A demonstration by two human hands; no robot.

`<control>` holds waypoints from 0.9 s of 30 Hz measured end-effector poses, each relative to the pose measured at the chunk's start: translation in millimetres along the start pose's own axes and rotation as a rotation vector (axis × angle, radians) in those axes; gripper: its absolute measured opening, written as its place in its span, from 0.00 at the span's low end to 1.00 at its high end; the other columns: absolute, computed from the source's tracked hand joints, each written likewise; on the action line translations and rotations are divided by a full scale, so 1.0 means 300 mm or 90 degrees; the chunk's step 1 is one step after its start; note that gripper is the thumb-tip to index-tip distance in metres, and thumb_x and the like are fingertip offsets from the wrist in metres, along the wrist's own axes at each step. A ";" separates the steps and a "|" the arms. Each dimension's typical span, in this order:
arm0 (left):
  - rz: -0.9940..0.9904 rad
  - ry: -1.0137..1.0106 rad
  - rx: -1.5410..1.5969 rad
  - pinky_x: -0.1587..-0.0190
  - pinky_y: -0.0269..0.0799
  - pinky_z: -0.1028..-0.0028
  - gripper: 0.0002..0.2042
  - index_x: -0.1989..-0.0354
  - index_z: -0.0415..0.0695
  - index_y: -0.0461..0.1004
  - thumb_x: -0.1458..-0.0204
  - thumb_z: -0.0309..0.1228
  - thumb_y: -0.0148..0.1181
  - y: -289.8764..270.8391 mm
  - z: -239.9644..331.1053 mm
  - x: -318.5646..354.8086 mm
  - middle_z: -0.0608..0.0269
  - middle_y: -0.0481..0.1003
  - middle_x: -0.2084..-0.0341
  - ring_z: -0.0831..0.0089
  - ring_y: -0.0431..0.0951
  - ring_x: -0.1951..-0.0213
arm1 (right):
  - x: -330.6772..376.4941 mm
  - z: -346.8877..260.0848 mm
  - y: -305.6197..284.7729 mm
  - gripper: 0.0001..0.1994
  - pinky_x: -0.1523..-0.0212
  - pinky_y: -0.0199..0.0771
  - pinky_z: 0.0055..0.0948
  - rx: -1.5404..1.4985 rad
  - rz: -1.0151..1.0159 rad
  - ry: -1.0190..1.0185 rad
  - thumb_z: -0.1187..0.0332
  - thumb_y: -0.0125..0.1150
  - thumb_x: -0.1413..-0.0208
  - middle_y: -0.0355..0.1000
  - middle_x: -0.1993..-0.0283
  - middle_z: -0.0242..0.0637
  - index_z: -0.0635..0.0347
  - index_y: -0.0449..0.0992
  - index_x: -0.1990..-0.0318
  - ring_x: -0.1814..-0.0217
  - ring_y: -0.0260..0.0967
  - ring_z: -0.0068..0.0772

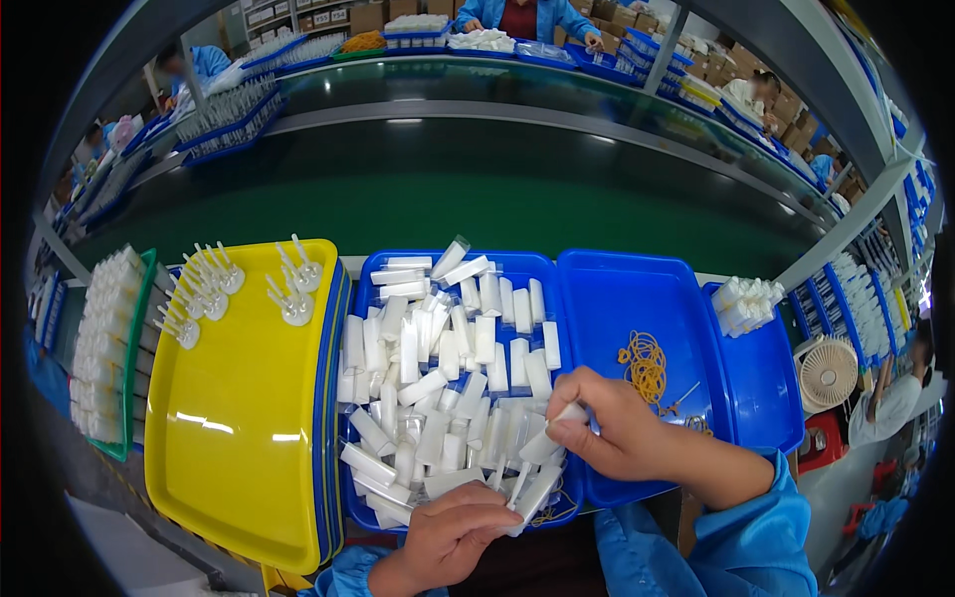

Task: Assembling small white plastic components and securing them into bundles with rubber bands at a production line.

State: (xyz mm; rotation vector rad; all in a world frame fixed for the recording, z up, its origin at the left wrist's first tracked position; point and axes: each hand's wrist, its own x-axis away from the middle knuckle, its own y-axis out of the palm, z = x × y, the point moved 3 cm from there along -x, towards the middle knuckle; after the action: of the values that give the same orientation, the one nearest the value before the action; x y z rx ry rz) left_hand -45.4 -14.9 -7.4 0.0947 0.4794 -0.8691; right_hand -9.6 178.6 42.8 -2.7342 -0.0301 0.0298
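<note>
Over the near edge of a blue tray piled with white, wrapped rectangular pieces, both my hands work close together. My left hand is closed with its fingertips on a white wrapped piece; a thin white stick shows beside it. In my right hand, thumb and forefinger pinch a white piece just above the pile. Its lower end and exact shape are partly hidden by the fingers.
Left, a yellow tray on stacked trays carries several white pronged parts. Right, a blue tray holds tangled yellow rubber bands; a smaller tray bears white pieces. A green conveyor lies beyond. A fan stands right; co-workers sit across.
</note>
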 end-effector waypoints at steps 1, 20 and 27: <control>-0.025 -0.016 0.023 0.70 0.69 0.71 0.05 0.71 0.39 0.74 0.57 0.18 0.58 -0.003 -0.015 0.004 0.57 0.72 0.73 0.64 0.73 0.74 | 0.001 -0.012 -0.004 0.09 0.70 0.61 0.20 0.104 -0.005 -0.039 0.63 0.47 0.40 0.63 0.70 0.28 0.60 0.63 0.63 0.71 0.58 0.15; 0.202 -0.062 -0.046 0.62 0.67 0.69 0.04 0.75 0.41 0.75 0.60 0.20 0.60 -0.058 0.072 0.061 0.60 0.73 0.75 0.64 0.72 0.66 | -0.040 -0.076 0.153 0.08 0.60 0.56 0.27 -0.070 -0.186 -0.077 0.62 0.47 0.42 0.65 0.70 0.36 0.57 0.66 0.64 0.70 0.60 0.33; 0.199 -0.041 -0.084 0.65 0.64 0.78 0.11 0.67 0.40 0.69 0.60 0.18 0.60 -0.086 0.054 0.105 0.53 0.66 0.65 0.69 0.67 0.66 | -0.222 -0.016 0.170 0.15 0.57 0.63 0.31 0.070 -0.251 -0.170 0.60 0.46 0.41 0.68 0.60 0.38 0.61 0.71 0.57 0.57 0.65 0.34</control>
State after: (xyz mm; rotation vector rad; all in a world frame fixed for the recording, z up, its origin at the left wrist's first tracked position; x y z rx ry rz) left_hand -41.5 -58.4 -3.9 0.0197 0.4459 -0.5306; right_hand -75.3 128.1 28.1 -2.5469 -0.6205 0.2747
